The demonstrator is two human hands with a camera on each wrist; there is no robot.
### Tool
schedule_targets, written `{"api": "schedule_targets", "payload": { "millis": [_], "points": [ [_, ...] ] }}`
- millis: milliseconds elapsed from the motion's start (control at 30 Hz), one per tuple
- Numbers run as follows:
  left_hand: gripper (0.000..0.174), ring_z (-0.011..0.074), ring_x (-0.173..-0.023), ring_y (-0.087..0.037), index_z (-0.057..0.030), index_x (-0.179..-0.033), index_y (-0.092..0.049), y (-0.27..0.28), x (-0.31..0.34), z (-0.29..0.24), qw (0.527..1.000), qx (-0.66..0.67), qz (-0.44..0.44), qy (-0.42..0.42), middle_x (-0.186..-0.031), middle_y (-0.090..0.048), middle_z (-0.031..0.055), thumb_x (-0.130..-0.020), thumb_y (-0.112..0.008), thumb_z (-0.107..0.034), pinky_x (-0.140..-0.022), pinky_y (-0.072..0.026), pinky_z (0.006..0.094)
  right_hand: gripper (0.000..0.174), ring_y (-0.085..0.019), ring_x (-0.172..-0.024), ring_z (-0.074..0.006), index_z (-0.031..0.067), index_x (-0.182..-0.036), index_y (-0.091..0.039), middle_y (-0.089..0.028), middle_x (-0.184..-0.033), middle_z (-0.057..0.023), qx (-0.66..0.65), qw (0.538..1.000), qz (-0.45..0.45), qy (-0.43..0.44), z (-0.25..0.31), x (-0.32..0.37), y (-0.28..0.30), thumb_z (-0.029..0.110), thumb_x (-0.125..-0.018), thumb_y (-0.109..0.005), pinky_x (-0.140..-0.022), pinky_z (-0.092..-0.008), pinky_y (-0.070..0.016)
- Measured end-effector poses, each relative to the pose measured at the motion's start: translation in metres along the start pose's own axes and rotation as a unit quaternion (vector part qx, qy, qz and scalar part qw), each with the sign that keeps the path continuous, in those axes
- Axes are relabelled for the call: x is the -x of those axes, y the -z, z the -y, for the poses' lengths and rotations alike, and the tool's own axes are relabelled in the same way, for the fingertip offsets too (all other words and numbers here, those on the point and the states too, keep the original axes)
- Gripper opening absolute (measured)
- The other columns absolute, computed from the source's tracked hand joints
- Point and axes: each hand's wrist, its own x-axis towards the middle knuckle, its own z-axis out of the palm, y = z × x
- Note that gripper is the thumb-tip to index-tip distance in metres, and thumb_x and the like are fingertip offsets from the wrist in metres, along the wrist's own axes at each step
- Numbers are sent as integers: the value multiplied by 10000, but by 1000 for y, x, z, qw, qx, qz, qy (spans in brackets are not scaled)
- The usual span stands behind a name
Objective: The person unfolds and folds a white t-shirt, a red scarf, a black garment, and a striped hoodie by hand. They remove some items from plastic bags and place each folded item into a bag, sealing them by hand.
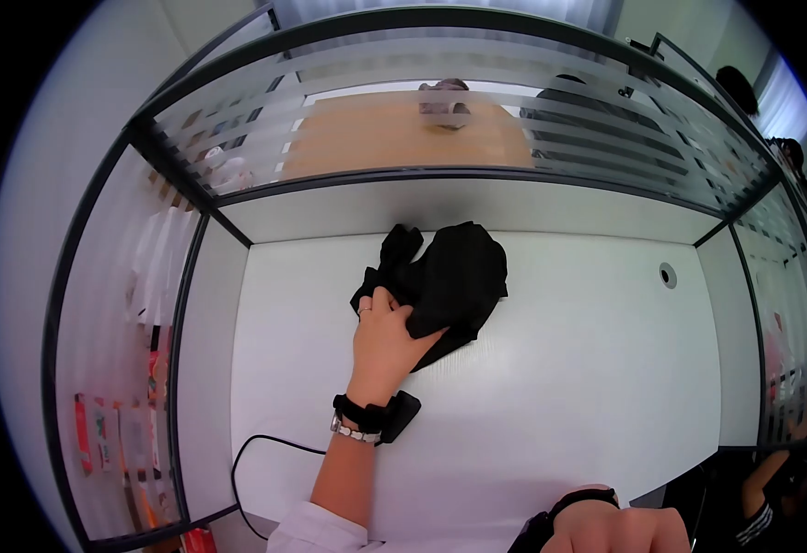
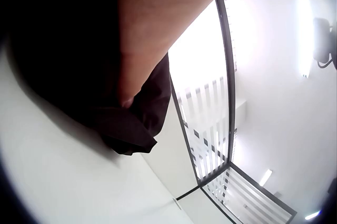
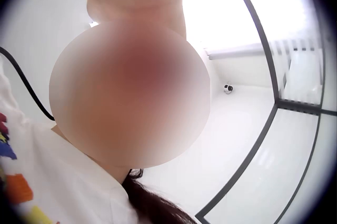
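Note:
A crumpled piece of black cloth (image 1: 459,276) lies on the white desk (image 1: 560,341), close to its back panel. My left hand (image 1: 390,341) grips the near left side of this cloth, the thumb tucked under a fold and the fingers bent over the fabric. In the left wrist view, dark folds of the cloth (image 2: 131,134) surround the fingertips, which are mostly hidden. My right hand (image 1: 620,530) is raised at the bottom edge of the head view, near my body and away from the cloth. Its fingers are largely out of sight.
Dark-framed, striped glass partitions (image 1: 459,175) enclose the desk at the back and sides. A black cable (image 1: 251,442) runs from the left wrist device (image 1: 399,417) over the desk's left edge. A round cable hole (image 1: 668,276) sits at the back right. Other people are beyond the right partition.

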Motion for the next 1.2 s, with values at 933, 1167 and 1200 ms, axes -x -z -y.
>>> {"api": "schedule_targets", "payload": {
  "millis": [933, 1167, 1200],
  "points": [
    [448, 302, -997, -472, 10, -824, -745, -5, 0, 6, 1000, -10, -14, -16, -999, -501, 103, -728, -861, -412, -770, -517, 404, 491, -498, -551, -220, 59, -867, -596, -428, -566, -57, 1, 999, -37, -36, -2, 4, 35, 429, -1049, -329, -1080, -626, -342],
    [442, 306, -1036, -465, -2, -842, -752, 1, -1, 2, 1000, 4, 11, 8, -1021, -499, 98, -730, -854, -417, -806, -511, 421, 365, -294, -459, -157, 90, -798, -459, -376, -489, -10, -69, 966, -241, -59, -13, -7, 58, 298, -1031, -270, -1286, -446, -87],
    [441, 306, -1042, -465, -2, -842, -752, 1, 0, 1, 1000, 8, 9, 7, -1023, -500, 98, -730, -854, -417, -807, -512, 419, 359, -296, -455, -152, 92, -800, -460, -374, -482, -6, -67, 968, -236, -62, -14, -8, 58, 287, -1026, -262, -1292, -420, -79]
  ]
}}
